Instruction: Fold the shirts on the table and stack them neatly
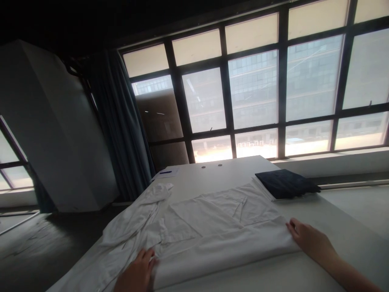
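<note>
A white cloth garment (212,215) lies spread on the white table, its near edge turned over into a long, flat fold. My right hand (313,241) pinches the right end of that fold between thumb and fingers. At the left end, my left hand (138,269) is closed on the cloth, slightly blurred and partly cut off by the lower frame edge. More crumpled white cloth (130,223) spreads along the table's left side; whether it belongs to the same garment I cannot tell.
A folded dark navy cloth (284,183) rests on some white fabric at the table's right edge. A blue pen (165,172) lies on paper at the far left corner. The white table (194,178) reaches toward large windows (255,89). A dark curtain (121,121) and a pillar (60,121) stand left.
</note>
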Demonstrator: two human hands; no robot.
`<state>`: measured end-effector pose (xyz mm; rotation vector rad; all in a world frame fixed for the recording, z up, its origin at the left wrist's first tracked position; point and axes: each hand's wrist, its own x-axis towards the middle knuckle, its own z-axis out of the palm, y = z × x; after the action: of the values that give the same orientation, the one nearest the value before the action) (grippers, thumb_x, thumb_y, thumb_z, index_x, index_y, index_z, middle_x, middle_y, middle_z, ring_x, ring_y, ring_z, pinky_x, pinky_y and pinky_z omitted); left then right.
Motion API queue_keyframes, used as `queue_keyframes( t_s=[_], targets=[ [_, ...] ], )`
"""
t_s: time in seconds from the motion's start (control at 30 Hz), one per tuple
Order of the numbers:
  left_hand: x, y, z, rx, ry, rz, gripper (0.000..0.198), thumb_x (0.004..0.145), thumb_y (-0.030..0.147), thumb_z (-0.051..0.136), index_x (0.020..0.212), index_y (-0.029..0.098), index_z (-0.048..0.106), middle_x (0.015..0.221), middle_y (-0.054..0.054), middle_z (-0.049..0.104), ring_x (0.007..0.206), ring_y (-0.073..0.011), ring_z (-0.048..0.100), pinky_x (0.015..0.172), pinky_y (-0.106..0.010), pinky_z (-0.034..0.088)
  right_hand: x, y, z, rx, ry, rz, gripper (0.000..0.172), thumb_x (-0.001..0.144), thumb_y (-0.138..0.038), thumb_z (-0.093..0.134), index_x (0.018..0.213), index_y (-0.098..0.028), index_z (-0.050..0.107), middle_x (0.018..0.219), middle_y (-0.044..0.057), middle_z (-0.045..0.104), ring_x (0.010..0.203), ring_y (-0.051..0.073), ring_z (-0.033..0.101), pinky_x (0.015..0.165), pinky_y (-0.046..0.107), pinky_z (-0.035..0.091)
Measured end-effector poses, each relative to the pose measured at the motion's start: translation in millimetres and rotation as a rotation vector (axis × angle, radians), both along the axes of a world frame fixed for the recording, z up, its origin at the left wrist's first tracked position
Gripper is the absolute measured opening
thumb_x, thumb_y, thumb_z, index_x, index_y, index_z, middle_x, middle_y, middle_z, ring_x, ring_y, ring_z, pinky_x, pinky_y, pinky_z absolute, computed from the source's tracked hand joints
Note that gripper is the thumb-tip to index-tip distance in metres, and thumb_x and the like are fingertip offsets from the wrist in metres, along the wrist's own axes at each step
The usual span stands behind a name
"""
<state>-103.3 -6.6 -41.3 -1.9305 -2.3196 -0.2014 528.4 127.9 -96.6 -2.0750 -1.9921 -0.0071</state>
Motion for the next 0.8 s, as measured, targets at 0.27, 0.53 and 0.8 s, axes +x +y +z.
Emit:
queue_keyframes(
  t_s=[0.27, 0.53, 0.8],
  targets=[
    [98, 36, 50.1, -0.060, -0.092, -0.274, 0.030, 0.101, 0.035, 0.041, 0.093, 0.023, 0.067, 0.096, -0.005, 0.069, 0.090, -0.0202, 0.065, 0.080, -0.028, 0.043, -3, -4, 3.3, 0.000, -0.008, -0.010, 0.034, 0.099, -0.041, 0.033, 0.094, -0.024, 0.062, 0.090, 0.010, 0.076, 0.082, 0.028, 0.072, 0.063, 0.032, 0.038],
    [164, 77, 31.6, -0.155, -0.298, -0.496, 0.017, 0.095, 0.033, 0.052, 0.099, 0.023, 0.064, 0.101, -0.004, 0.068, 0.094, -0.0190, 0.062, 0.082, -0.025, 0.043, -4, -6, 7.3, 0.007, -0.008, -0.019, 0.035, 0.100, -0.043, 0.032, 0.092, -0.026, 0.060, 0.087, 0.008, 0.076, 0.081, 0.027, 0.072, 0.061, 0.031, 0.037],
    [166, 83, 11.3, -0.109, -0.264, -0.406, 0.020, 0.104, 0.035, 0.041, 0.101, 0.024, 0.057, 0.098, -0.004, 0.072, 0.090, -0.0188, 0.067, 0.076, -0.025, 0.041, -5, -5, 10.5, -0.009, 0.014, -0.033, 0.032, 0.099, -0.043, 0.034, 0.092, -0.025, 0.060, 0.087, 0.008, 0.076, 0.084, 0.027, 0.073, 0.060, 0.031, 0.038]
  ],
)
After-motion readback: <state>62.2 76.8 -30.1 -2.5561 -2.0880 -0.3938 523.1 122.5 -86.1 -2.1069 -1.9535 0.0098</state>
